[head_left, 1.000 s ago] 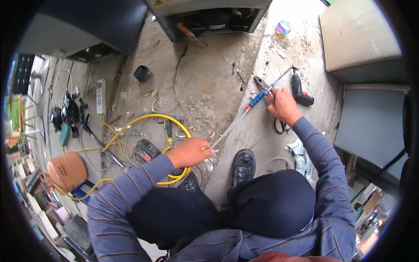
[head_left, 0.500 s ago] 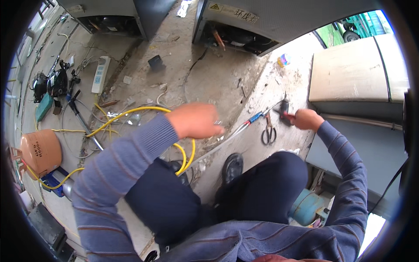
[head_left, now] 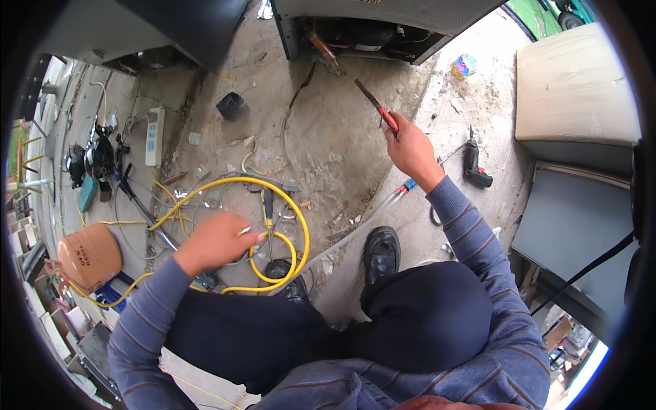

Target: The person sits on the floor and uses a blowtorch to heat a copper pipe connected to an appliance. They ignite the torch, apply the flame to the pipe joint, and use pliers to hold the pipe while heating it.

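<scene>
In my right hand (head_left: 413, 154) is a slim red-handled tool (head_left: 372, 102) with a long dark tip; whether it has one jaw or two I cannot tell. It points up and left, toward the open base of a grey cabinet (head_left: 362, 37). My left hand (head_left: 217, 240) hovers low on the left, its fingers curled and slightly blurred around something small and pale. Just right of it, a screwdriver (head_left: 268, 205) with a black and yellow handle lies inside a loop of yellow hose (head_left: 305, 232). A copper pipe (head_left: 320, 45) sticks out of the cabinet base.
A black and red power tool (head_left: 473, 164) lies at right, beside a beige and grey cabinet (head_left: 574, 89). A white power strip (head_left: 156, 137), black compressor parts (head_left: 98, 154) and a tan gas cylinder (head_left: 89, 256) are at left. A small black box (head_left: 231, 106) sits on the concrete.
My right hand has lifted the red-handled tool from beside the power tool and carried it left and up. My left hand has moved left and down, uncovering the screwdriver.
</scene>
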Tool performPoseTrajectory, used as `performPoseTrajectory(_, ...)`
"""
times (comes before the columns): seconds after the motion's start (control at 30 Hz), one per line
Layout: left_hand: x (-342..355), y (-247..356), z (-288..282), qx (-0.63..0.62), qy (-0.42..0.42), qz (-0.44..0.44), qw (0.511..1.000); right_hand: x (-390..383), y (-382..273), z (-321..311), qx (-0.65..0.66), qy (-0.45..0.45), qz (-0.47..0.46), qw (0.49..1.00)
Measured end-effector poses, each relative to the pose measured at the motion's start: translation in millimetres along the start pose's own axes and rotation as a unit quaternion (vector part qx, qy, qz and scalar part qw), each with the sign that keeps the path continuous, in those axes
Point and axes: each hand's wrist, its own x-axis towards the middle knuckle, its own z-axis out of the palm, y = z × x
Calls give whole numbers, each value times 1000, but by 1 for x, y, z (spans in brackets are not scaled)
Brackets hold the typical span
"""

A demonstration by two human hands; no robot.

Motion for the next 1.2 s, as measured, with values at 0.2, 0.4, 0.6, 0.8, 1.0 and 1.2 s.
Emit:
performPoseTrajectory(0.2,-21,-7,39,-56,-11,-133,990,25,1,-8,-54,35,-40,997)
performPoseTrajectory(0.4,8,38,43,-26,-48,-152,987,38,6,-13,-47,44,-64,996)
performPoseTrajectory(0.6,20,17,54,-105,28,-166,980,45,8,-22,-49,23,-67,996)
performPoseTrajectory(0.8,33,16,64,-169,59,-120,977,49,12,-23,-64,36,-83,994)
performPoseTrajectory(1.0,36,22,64,-160,54,-154,973,50,12,-25,-60,27,-93,993)
performPoseTrajectory(1.2,36,21,65,-163,47,-154,973,52,12,-22,-41,27,-98,994)
